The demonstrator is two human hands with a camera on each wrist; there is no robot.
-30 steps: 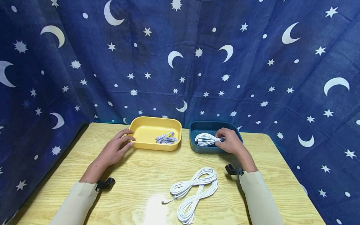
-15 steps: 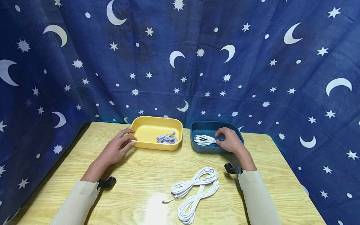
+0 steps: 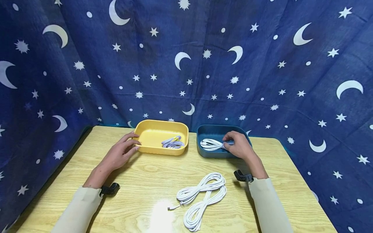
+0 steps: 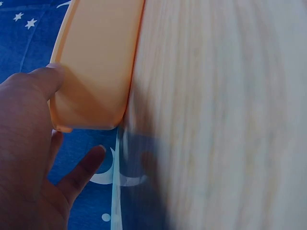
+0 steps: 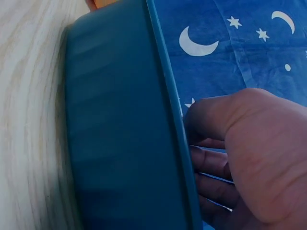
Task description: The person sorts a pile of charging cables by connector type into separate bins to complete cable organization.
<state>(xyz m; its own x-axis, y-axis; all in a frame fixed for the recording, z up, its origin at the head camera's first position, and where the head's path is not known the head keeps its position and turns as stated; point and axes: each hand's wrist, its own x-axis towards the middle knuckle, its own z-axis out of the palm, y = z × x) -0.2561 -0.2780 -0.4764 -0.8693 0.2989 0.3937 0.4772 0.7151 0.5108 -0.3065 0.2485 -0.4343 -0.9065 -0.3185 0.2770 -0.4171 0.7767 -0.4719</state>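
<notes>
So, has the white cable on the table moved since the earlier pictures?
No: in the head view, the white cable shows no visible shift against the table.

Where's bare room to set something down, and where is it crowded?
Bare tabletop lies between the left sleeve and looped white cable, and right of the right sleeve. Crowded: the blue tray, with bundled cable and the right hand.

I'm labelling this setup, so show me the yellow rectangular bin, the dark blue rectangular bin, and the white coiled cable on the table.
Yellow rectangular bin (image 3: 154, 137): head view, bare inner floor.
Dark blue rectangular bin (image 3: 214, 155): head view, front wall.
White coiled cable (image 3: 206, 200): head view, where its loops meet.
</notes>
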